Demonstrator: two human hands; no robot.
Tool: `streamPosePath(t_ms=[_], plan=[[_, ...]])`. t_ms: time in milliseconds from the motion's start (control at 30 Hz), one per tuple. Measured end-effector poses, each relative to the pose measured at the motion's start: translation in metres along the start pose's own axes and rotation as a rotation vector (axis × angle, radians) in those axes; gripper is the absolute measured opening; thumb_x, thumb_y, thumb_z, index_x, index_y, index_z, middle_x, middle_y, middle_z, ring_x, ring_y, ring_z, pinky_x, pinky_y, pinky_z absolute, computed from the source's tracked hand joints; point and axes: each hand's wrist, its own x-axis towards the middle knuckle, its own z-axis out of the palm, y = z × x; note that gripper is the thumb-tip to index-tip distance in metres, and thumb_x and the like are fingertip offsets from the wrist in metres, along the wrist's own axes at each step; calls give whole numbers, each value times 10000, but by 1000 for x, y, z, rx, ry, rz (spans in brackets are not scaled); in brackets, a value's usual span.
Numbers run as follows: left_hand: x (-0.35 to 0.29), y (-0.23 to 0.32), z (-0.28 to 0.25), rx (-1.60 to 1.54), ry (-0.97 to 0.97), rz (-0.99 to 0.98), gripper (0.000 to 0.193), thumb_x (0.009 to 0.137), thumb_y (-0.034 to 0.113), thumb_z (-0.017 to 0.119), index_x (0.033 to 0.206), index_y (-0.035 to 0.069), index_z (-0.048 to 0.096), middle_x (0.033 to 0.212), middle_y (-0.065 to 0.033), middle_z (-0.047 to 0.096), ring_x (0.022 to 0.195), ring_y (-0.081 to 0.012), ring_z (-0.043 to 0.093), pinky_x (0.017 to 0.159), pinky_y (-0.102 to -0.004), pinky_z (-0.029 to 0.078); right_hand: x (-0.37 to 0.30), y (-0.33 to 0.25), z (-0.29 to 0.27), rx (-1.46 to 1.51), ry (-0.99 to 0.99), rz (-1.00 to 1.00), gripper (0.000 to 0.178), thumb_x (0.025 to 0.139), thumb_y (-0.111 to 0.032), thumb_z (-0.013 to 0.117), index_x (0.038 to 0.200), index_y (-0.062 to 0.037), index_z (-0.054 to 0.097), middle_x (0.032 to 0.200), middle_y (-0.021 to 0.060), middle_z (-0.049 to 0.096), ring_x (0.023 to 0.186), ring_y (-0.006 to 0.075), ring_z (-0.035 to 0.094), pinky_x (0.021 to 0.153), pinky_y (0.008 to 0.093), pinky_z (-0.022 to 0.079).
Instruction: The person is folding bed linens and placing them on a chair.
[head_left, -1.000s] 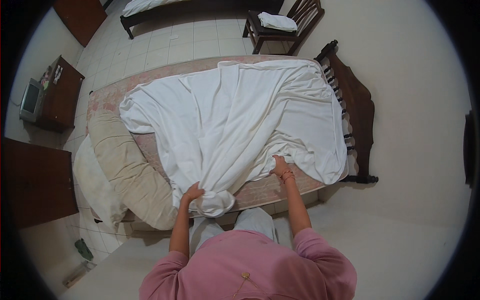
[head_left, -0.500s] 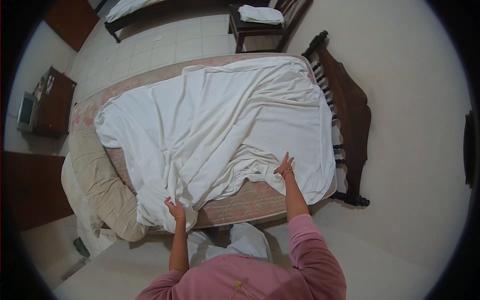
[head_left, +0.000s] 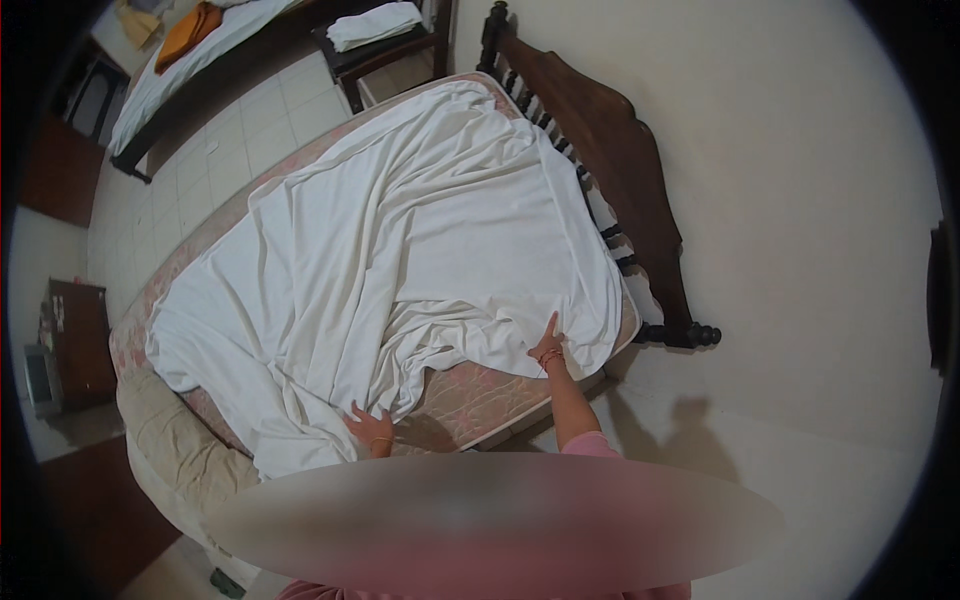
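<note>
A rumpled white bedsheet (head_left: 470,245) covers most of a pink floral mattress (head_left: 485,412), with bunched folds toward my side. My left hand (head_left: 372,430) rests on the sheet near the mattress's near edge, its fingers spread and gripping nothing. Farther right, my right hand (head_left: 547,345) touches the sheet close to its near right corner; its fingers are apart, one stretched forward. Between my hands, a strip of mattress lies bare.
A carved dark wooden bed end (head_left: 610,120) stands at the right. Beige pillows (head_left: 185,435) lie at the left end. Beyond are a chair (head_left: 385,52) with folded white cloth, another bed (head_left: 215,70) with an orange cloth, and a brown cabinet (head_left: 78,335).
My left hand has let go of the pinched sheet and now lies spread on it. The view has turned, and the bed appears tilted and shifted left.
</note>
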Motion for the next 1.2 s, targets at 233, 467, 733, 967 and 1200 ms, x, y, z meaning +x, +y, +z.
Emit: streamPosePath(t_ms=[233, 467, 733, 967, 1200], plan=[[-4, -1, 37, -273, -586, -56, 479, 742, 402, 492, 1116, 105, 452, 1124, -208, 403, 1018, -319, 384, 876, -462, 305, 3, -36, 64, 157, 231, -472, 242, 729, -231, 534, 870, -42, 590, 795, 186, 587, 764, 371, 546, 657, 413, 436], [-4, -30, 18, -1028, -986, -665, 580, 774, 558, 327, 1140, 125, 448, 1100, -78, 448, 983, -239, 397, 897, -490, 254, -154, -157, 181, 333, -276, -916, 295, 731, -297, 538, 717, -3, 554, 721, 217, 557, 730, 386, 531, 642, 425, 425], [-16, -139, 34, -1571, -781, -751, 689, 732, 645, 359, 1173, 118, 421, 1115, -62, 468, 1009, -206, 418, 939, -491, 208, -304, -163, 214, -52, -838, -1428, 320, 727, -307, 563, 784, 6, 596, 618, 155, 556, 577, 262, 531, 562, 364, 402], [-27, -141, 47, -1893, -658, -796, 742, 701, 564, 521, 1250, 99, 341, 1287, -83, 337, 1181, -243, 295, 941, -531, 206, -306, -122, 119, -405, -1515, -745, 274, 758, -236, 516, 787, 28, 584, 736, -1, 558, 706, 66, 484, 669, 216, 391], [11, -99, 37, -1628, -297, -861, 712, 674, 400, 602, 1242, 67, 329, 1245, -98, 356, 1083, -289, 381, 805, -460, 368, -228, -59, 48, -1269, -405, -812, 466, 728, -421, 454, 872, -8, 613, 865, 195, 592, 811, 339, 577, 727, 390, 454]])
